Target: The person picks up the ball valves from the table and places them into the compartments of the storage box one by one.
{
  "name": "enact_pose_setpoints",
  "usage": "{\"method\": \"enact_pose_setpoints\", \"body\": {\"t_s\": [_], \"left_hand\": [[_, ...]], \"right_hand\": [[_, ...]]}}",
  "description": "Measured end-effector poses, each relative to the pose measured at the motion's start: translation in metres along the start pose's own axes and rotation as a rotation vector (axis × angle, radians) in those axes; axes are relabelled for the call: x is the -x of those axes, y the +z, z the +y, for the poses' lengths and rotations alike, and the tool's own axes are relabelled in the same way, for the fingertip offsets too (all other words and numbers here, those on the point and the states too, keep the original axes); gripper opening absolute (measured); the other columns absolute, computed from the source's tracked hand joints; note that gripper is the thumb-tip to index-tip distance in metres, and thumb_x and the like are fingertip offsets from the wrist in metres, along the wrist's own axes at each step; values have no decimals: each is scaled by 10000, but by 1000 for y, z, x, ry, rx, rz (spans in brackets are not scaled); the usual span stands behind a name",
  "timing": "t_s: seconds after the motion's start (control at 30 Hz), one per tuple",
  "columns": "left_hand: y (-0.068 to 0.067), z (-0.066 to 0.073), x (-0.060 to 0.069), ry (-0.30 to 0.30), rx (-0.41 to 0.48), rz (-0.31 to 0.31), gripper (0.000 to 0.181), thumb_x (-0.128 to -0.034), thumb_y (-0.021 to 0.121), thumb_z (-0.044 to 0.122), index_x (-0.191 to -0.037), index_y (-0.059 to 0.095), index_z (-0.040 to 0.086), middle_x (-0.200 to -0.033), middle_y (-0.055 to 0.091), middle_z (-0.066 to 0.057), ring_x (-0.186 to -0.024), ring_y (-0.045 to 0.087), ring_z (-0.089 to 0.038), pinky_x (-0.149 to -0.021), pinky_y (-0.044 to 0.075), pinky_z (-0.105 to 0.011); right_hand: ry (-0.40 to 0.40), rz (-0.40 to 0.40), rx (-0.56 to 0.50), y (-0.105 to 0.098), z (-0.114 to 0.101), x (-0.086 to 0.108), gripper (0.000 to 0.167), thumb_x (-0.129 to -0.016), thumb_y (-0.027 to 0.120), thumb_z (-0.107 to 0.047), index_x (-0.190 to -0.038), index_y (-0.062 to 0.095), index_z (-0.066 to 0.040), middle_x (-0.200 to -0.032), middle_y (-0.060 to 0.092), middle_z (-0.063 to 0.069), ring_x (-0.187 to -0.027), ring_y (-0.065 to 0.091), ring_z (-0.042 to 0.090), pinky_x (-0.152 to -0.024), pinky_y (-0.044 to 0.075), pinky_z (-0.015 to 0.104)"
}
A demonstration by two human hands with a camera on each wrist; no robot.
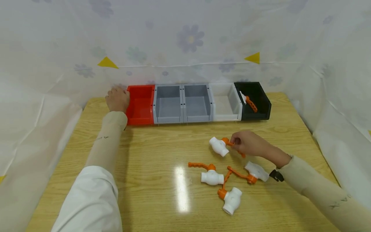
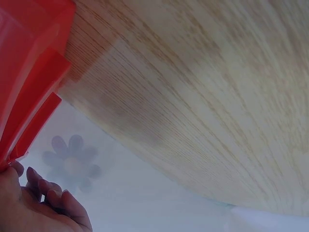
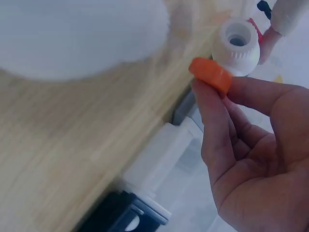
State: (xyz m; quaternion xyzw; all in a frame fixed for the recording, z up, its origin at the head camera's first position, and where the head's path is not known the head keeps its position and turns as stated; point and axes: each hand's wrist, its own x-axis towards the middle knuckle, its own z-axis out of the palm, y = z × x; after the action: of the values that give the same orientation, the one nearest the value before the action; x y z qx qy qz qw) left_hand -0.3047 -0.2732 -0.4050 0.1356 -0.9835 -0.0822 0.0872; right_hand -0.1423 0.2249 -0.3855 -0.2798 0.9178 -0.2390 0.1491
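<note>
White and orange, the nearest valve (image 1: 232, 200) lies on the near right part of the wooden table (image 1: 150, 180), its handle running far until its tip meets or overlaps the handle tip of the right valve (image 1: 256, 170). The left valve (image 1: 212, 177) lies just left of them, handle pointing left. These 3 sit on the near side of the right hand (image 1: 250, 143), and the right valve is just beside the dark wrist band (image 1: 276, 175).

Farther on, that hand pinches the orange handle of the held valve (image 1: 219, 147) between thumb and fingers, leaving hardly any gap; the white body sticks out to the left. Whether it touches the wood I cannot tell.

Beyond stand 5 bins in a row, left to right: 1 red bin (image 1: 141, 121), 2 grey bins (image 1: 169, 108), 1 white bin (image 1: 227, 117) and 1 black bin (image 1: 256, 116). The left hand (image 1: 117, 99), fingers curled, holds the red bin's left rim. The binned valve (image 1: 247, 99) leans inside the black bin, making 5 valves in all.

Bare wood stretches from the left sleeve (image 1: 108, 141) to the valves, and a strip runs between held valve and bins. The flowered curtain (image 1: 191, 69) hangs close behind the row and along both table edges.
</note>
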Motion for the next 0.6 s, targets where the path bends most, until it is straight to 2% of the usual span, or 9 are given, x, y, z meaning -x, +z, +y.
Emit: {"method": "enact_pose_setpoints", "body": {"t_s": [0.2,0.37,0.6], "left_hand": [[-1,2,1,-4,8,-5,483,-973,228,293,-1096,448,-119,-1113,486,-287,-1010,448,-441,-877,364,-562],[0,4,1,3,6,-9,479,-973,223,289,-1084,451,-118,-1099,489,-289,-1001,453,-441,-866,372,-557],[-1,4,1,0,6,0,462,-969,236,285,-1074,446,-112,-1088,487,-284,-993,452,-437,-864,372,-555]], "right_hand": [[48,126,47,-21,-1,0,67,-828,667,-76,-886,665,-42,-697,604,-33,-607,551,72,-592,479,295],[75,234,79,-32,3,-1,104,-832,666,-76,-910,664,-6,-711,623,6,-592,569,96,-573,493,314],[141,312,96,-37,9,-11,84,-849,648,-111,-871,649,-29,-735,647,42,-562,574,114,-544,488,311]]}}
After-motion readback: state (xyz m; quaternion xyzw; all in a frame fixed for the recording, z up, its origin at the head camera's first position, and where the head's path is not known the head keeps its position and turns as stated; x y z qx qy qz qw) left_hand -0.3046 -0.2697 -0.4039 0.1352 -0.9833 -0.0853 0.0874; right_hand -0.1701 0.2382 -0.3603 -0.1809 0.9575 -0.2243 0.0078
